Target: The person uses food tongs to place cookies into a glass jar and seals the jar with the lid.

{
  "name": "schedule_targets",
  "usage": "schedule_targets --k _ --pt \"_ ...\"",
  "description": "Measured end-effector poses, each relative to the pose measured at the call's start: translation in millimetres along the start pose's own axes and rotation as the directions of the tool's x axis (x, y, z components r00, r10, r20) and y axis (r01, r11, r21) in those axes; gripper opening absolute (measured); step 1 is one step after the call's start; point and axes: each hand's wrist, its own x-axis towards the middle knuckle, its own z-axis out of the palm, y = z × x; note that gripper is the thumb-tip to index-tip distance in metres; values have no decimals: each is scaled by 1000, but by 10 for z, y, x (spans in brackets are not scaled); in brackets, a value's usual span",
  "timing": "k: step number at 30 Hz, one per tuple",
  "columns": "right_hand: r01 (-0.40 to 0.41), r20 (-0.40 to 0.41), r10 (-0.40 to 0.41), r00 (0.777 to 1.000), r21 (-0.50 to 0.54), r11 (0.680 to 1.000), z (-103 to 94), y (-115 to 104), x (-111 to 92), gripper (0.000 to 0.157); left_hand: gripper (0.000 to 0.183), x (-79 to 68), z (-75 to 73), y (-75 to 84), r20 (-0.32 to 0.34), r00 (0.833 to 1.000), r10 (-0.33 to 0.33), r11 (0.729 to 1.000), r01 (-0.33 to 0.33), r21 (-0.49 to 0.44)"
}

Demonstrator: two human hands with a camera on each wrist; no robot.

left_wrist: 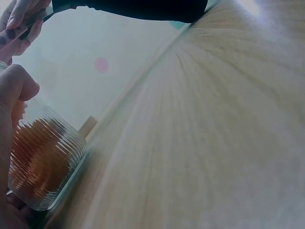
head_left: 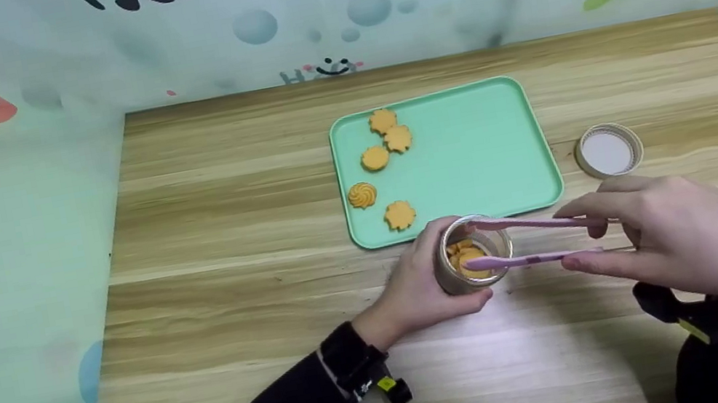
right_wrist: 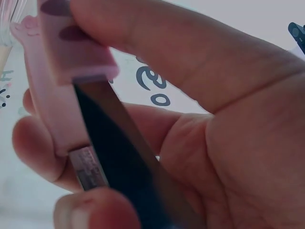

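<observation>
My left hand [head_left: 422, 286] grips a ribbed glass jar [head_left: 445, 278] that has several cookies [head_left: 473, 260] inside. In the left wrist view the jar [left_wrist: 45, 157] leans, with brownish cookies showing through its wall. My right hand [head_left: 667, 228] holds pink tongs [head_left: 539, 258] between thumb and fingers. Both tong tips reach into the jar's mouth and stand apart; one lies over a cookie. In the right wrist view the pink and metal arms of the tongs [right_wrist: 55, 105] pass between the fingers. Whether the tips pinch a cookie cannot be told.
Behind the jar lies a green tray [head_left: 468, 152] with several cookies along its left side, among them a swirled one [head_left: 362, 195]. A round lid [head_left: 607, 150] rests right of the tray. Printed curtain walls [head_left: 300, 34] border the wooden table [head_left: 228, 254] at the back and sides.
</observation>
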Motion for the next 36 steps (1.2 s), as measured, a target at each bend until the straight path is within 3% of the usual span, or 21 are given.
schedule_targets --k 11,19,25,29,36 --pt "82 -111 -75 991 55 995 -22 56 150 38 96 -8 -20 8 4 1000 -13 1000 13 4" --pt "93 -141 -83 986 63 994 123 299 431 33 96 -34 -38 -6 -7 1000 -14 999 14 40" --pt "-40 -34 42 999 39 998 253 483 753 33 98 -15 -24 2 -14 1000 2 1000 -2 30" --pt "-122 73 121 990 17 992 294 534 964 38 98 -18 10 5 -1 1000 -11 1000 12 21" --pt "-169 123 168 978 1 986 400 573 1352 46 98 3 4 18 1 1000 -9 999 9 36"
